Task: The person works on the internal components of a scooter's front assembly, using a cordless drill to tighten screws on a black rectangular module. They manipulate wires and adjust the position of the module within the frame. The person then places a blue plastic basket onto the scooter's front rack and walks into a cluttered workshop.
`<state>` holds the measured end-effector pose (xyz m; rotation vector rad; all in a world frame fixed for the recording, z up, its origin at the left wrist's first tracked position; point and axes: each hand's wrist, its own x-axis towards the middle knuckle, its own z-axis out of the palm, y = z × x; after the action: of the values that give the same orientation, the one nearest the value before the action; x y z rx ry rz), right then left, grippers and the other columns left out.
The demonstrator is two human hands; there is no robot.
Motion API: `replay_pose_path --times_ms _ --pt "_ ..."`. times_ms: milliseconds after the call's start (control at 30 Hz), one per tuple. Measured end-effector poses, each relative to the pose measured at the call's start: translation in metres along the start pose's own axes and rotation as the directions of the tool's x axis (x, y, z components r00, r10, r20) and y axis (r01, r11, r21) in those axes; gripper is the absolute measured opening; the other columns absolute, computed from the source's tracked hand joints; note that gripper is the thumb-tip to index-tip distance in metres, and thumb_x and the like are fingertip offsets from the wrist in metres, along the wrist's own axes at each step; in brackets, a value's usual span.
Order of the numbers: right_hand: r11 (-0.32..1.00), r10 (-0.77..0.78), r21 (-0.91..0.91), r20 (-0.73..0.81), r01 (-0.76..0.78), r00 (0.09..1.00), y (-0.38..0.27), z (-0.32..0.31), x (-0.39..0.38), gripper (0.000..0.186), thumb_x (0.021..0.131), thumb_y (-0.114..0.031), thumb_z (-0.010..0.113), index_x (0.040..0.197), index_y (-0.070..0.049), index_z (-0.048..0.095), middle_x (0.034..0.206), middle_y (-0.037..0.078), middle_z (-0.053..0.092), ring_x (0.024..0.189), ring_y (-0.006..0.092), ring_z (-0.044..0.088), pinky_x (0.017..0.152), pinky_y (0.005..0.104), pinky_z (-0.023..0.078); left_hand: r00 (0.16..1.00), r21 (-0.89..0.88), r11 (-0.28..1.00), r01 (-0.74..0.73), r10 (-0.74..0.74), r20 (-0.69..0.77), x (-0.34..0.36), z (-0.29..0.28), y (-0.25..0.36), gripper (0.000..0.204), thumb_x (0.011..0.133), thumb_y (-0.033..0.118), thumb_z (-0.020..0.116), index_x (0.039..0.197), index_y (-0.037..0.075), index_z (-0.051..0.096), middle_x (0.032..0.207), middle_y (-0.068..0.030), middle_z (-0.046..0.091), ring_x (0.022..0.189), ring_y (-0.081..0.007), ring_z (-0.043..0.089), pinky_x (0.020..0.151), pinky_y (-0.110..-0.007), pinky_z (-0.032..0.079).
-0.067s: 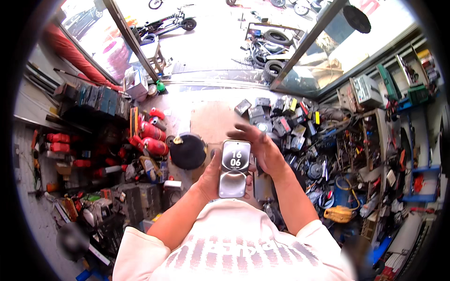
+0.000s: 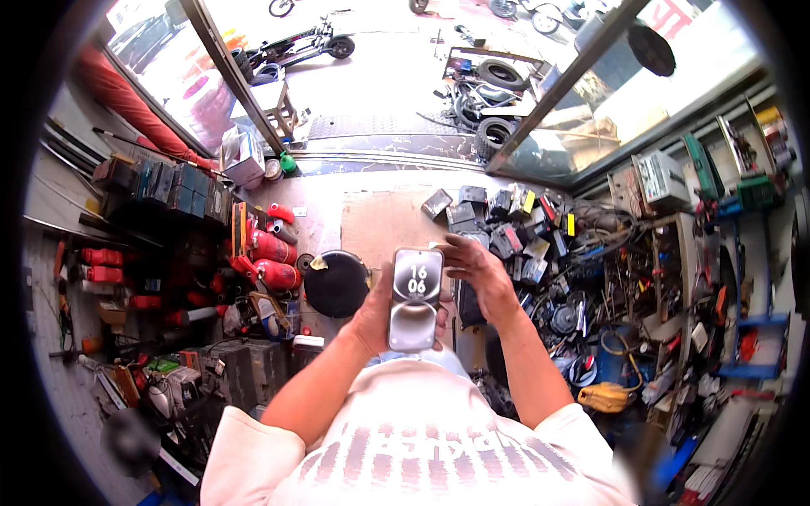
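A smartphone (image 2: 414, 316) with a lit screen is held upright in front of my chest. My left hand (image 2: 371, 316) wraps it from the left, and its fingertips show along the phone's lower right edge. Just right of the phone's upper part is my right hand (image 2: 483, 274), fingers stretched out toward the screen and dark at the tips. That hand holds nothing, and I cannot tell whether a fingertip touches the phone's edge.
A round black stool (image 2: 337, 287) stands left of the phone, beside red fire extinguishers (image 2: 274, 246). Used batteries (image 2: 464, 215) are heaped on the right, near tangled parts and a yellow tool (image 2: 606, 396). Cardboard (image 2: 380, 221) lies ahead; scooter tyres (image 2: 494, 135) stand by the doorway.
The phone has shifted slightly left with my left hand. My right hand has moved a little right and down, away from the phone's top. The view has shifted slightly.
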<state>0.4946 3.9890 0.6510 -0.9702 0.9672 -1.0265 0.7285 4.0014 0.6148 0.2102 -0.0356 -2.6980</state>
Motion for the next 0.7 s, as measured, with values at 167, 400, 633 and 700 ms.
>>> replay_pose_path --times_ms 167,400,633,700 --pt "0.994 0.093 -0.031 -0.18 -0.1 0.979 -0.021 -0.053 0.052 0.064 0.109 -0.05 0.058 0.15 0.0 0.054 0.134 0.014 0.072 0.114 0.0206 0.072 0.095 0.0323 0.052 0.997 0.021 0.997 -0.072 0.072 -0.031 0.047 0.023 0.132 0.118 0.08 0.095 0.057 0.138 -0.007 0.06 0.112 -0.0233 0.072 0.096 -0.0386 0.074 0.087 -0.058 0.06" --pt "0.996 0.055 -0.055 -0.245 -0.07 0.968 -0.046 -0.097 0.179 0.082 0.101 -0.065 0.063 0.147 0.003 0.055 0.133 0.017 0.071 0.113 0.0259 0.073 0.095 0.0334 0.055 0.974 0.04 0.977 -0.212 0.214 -0.075 0.111 0.023 0.275 0.127 0.078 0.097 0.058 0.152 -0.005 0.047 0.109 -0.0268 0.071 0.096 -0.042 0.074 0.083 -0.064 0.061" --pt "0.989 -0.137 -0.059 -0.052 0.134 0.989 -0.095 -0.117 0.381 0.064 0.098 -0.036 0.076 0.145 0.005 0.058 0.132 0.014 0.071 0.105 0.0174 0.069 0.1 0.0335 0.053 0.909 0.154 0.937 -0.313 0.343 -0.238 0.198 0.006 0.432 0.125 0.079 0.099 0.05 0.153 -0.001 0.046 0.109 -0.0294 0.073 0.094 -0.0423 0.076 0.085 -0.069 0.061" --pt "0.968 -0.166 -0.187 0.032 0.169 0.986 -0.123 -0.116 0.44 0.055 0.092 -0.022 0.075 0.14 0.002 0.063 0.125 0.01 0.075 0.094 0.0138 0.068 0.088 0.0305 0.055 0.889 0.155 0.932 -0.328 0.36 -0.284 0.221 0.015 0.475 0.124 0.079 0.101 0.047 0.152 0.001 0.046 0.11 -0.0292 0.073 0.092 -0.0408 0.077 0.083 -0.066 0.063"
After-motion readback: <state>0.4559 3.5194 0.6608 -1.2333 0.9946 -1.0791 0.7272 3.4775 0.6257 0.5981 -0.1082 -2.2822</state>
